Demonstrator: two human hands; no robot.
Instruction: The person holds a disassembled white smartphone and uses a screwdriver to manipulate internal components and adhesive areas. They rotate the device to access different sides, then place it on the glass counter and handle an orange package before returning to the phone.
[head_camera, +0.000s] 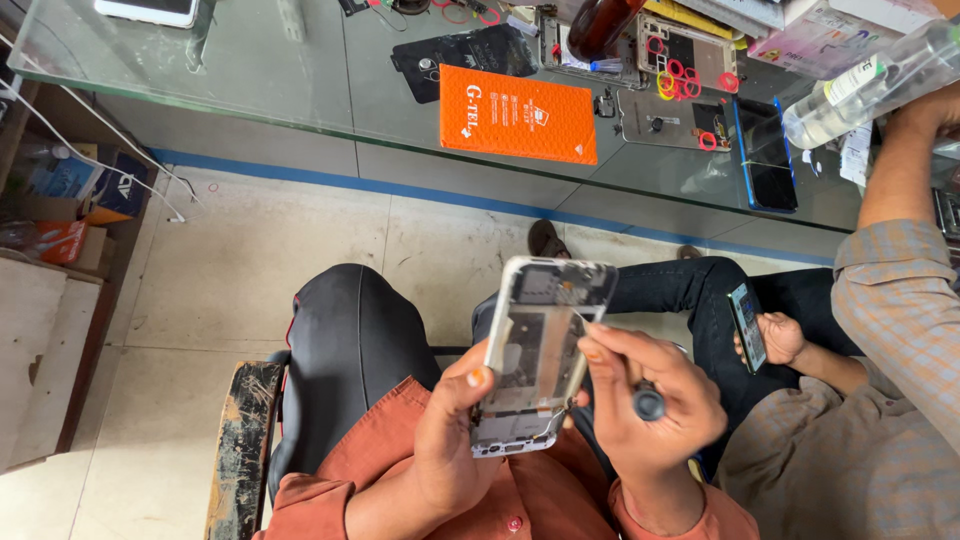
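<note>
— What do you have in your hands, seen from the head camera?

— Your left hand (450, 440) is wrapped around the lower part of an opened white-framed smartphone with its back cover off and its grey inner parts showing (540, 350). Your thumb lies along its left edge. The phone stands nearly upright above your lap, in front of your rust-orange shirt (400, 480).

— And the other hand?

— Your right hand (650, 400) is closed around a small black-handled screwdriver with a thin metal shaft (648, 403). The tip reaches the phone's upper right part. Your two hands sit close together, one on each side of the phone.

— What lies around you?

— Ahead of you stands a glass-topped counter (250, 70). On it lie a flat orange box (518, 113), a dark phone with a blue edge (765, 155), opened phone bodies with small red rings (685, 70) and a clear plastic bottle (870, 85). Below the counter is a pale tiled floor (300, 260). At your right sits another person in a checked shirt (890, 330), whose hand (778, 338) holds a small lit phone (746, 326).
</note>
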